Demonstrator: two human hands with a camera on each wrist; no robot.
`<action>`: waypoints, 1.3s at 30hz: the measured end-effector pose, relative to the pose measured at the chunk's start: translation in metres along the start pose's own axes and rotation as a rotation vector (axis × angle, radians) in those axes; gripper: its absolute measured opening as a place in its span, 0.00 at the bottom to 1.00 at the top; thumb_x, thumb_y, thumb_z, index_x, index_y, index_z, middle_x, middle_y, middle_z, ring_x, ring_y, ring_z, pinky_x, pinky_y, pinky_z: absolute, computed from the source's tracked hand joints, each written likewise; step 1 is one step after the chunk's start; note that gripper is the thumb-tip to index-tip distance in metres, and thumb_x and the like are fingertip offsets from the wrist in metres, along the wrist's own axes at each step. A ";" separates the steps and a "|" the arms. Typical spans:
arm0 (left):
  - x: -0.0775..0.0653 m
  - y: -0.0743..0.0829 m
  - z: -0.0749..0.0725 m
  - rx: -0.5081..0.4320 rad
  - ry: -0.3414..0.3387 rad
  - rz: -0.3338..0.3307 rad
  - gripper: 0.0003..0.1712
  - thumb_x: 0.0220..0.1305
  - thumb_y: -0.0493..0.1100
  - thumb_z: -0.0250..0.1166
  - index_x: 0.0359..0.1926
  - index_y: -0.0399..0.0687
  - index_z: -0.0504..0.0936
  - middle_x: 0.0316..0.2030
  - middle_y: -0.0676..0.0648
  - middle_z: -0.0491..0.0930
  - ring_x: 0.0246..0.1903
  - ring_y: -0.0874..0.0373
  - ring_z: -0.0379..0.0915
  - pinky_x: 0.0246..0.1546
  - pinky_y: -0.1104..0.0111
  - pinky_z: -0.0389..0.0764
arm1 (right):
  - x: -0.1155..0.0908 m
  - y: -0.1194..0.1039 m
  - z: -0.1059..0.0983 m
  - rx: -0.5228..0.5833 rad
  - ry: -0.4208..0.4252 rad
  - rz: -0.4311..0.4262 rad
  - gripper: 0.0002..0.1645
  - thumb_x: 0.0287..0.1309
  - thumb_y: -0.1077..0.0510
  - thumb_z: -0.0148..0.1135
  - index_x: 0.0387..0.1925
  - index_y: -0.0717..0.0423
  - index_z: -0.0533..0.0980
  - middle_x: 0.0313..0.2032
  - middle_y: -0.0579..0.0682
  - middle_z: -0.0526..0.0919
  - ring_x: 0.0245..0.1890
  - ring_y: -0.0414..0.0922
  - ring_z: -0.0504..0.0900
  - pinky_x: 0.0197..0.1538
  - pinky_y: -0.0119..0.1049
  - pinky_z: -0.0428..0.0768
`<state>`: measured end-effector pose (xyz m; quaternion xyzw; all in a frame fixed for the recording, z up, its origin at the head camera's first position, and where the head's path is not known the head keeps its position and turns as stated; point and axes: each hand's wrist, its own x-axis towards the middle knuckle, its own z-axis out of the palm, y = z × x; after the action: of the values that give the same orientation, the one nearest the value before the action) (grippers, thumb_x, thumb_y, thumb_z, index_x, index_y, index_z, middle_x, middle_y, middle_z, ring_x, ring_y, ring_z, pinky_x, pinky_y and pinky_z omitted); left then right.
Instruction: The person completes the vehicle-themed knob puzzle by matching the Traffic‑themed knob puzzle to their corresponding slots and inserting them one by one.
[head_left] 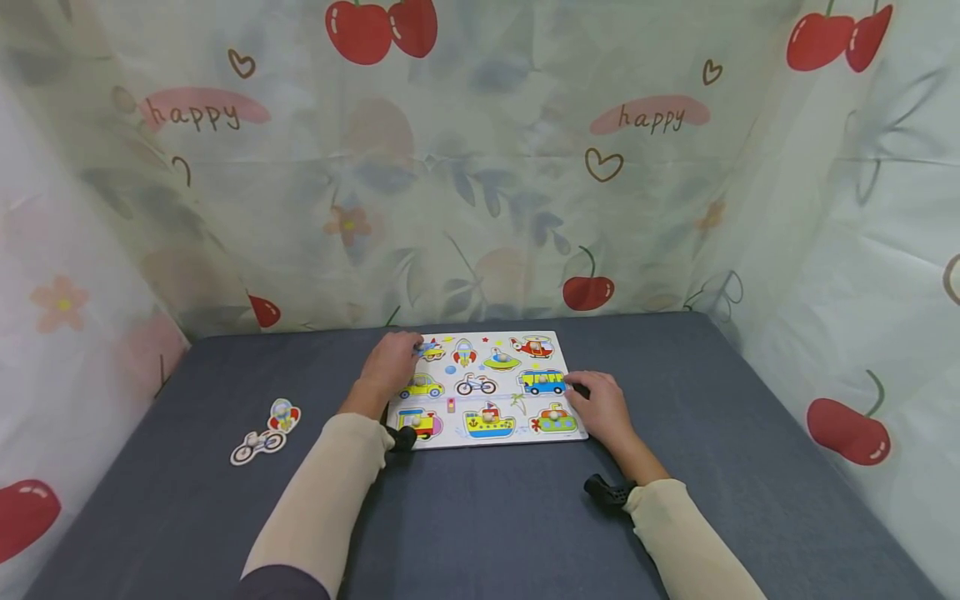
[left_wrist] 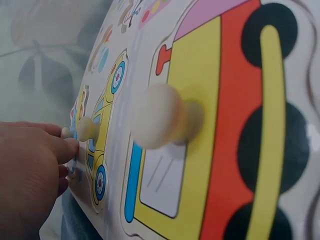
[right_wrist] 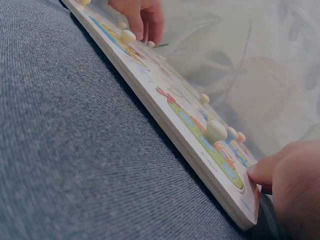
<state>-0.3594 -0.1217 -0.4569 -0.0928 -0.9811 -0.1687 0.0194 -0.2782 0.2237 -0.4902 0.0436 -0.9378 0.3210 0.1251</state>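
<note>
A white wooden knob puzzle board with vehicle pictures lies on the table. My left hand is at its upper left corner, fingertips pinching the small knob of the airplane piece. In the left wrist view, the car piece and train piece sit in front of that hand, wooden knobs standing up. The right hand grips the board's right edge beside the bus piece, thumb over the top surface. Near it in the right wrist view is the submarine piece.
Left of the board, a loose bicycle piece lies against a loose rocket piece. On the board, the bicycle picture shows no knob. A dark grey cloth covers the table, and a printed curtain hangs behind and at both sides.
</note>
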 end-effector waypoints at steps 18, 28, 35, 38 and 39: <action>-0.005 -0.005 0.001 0.128 0.032 0.138 0.19 0.68 0.37 0.59 0.58 0.53 0.82 0.56 0.47 0.77 0.54 0.48 0.70 0.54 0.54 0.73 | -0.001 0.000 0.001 0.006 0.005 0.017 0.18 0.62 0.60 0.63 0.53 0.60 0.80 0.55 0.59 0.79 0.62 0.56 0.67 0.63 0.57 0.59; -0.005 -0.005 0.000 0.142 0.032 0.172 0.17 0.68 0.36 0.60 0.56 0.50 0.83 0.56 0.46 0.77 0.55 0.48 0.70 0.57 0.56 0.70 | -0.001 -0.001 0.000 0.015 0.002 0.002 0.17 0.62 0.60 0.63 0.52 0.60 0.81 0.54 0.60 0.79 0.62 0.57 0.67 0.63 0.56 0.61; -0.005 -0.004 -0.001 0.096 0.014 0.155 0.19 0.67 0.35 0.59 0.57 0.50 0.82 0.57 0.47 0.77 0.56 0.49 0.70 0.58 0.55 0.70 | -0.001 -0.001 -0.001 0.021 0.001 0.012 0.18 0.62 0.60 0.63 0.53 0.60 0.80 0.55 0.60 0.79 0.62 0.57 0.67 0.63 0.56 0.61; -0.006 -0.003 -0.002 0.073 0.006 0.140 0.20 0.67 0.35 0.59 0.58 0.50 0.81 0.58 0.46 0.77 0.56 0.48 0.69 0.58 0.55 0.69 | -0.002 -0.002 -0.001 0.021 0.003 0.011 0.17 0.62 0.60 0.63 0.52 0.60 0.80 0.55 0.60 0.79 0.62 0.57 0.67 0.63 0.56 0.61; -0.006 -0.003 -0.002 0.069 0.003 0.137 0.20 0.67 0.35 0.59 0.59 0.50 0.80 0.58 0.46 0.77 0.57 0.48 0.69 0.58 0.54 0.69 | -0.002 -0.002 -0.001 0.020 0.002 0.010 0.17 0.62 0.60 0.63 0.52 0.60 0.80 0.55 0.59 0.79 0.61 0.57 0.67 0.63 0.56 0.61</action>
<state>-0.3542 -0.1264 -0.4566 -0.1589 -0.9776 -0.1335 0.0358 -0.2759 0.2231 -0.4886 0.0397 -0.9346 0.3310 0.1242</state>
